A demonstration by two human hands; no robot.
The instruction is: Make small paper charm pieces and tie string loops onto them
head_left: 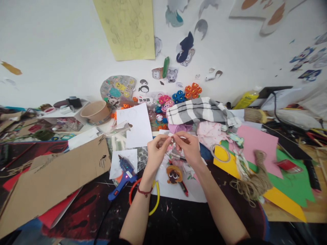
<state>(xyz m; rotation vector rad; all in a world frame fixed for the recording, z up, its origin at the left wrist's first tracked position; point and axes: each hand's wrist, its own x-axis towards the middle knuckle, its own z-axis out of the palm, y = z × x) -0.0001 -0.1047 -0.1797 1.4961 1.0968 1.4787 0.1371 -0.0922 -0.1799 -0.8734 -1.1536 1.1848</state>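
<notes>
My left hand point(158, 148) and my right hand point(187, 146) meet over the middle of the table, fingertips pinched together on a small whitish piece point(171, 136), too small to make out clearly. Below them lies a white sheet point(163, 187) with paper scraps on it. A round orange-and-brown cartoon cutout with big eyes point(174, 175) rests there, beside a red-and-black cutter point(184, 189). To the left, a blue glue gun point(126, 173) lies partly on a white paper square point(114, 165). Red and yellow rings point(157, 197) sit near my left wrist.
A large cardboard piece point(61, 170) covers the left side. Twine point(258, 180), a tape roll point(220, 153) and coloured sheets point(293, 177) lie at right. Behind are a round bowl point(95, 112), a checked cloth point(199, 111) and a yellow bottle point(246, 98).
</notes>
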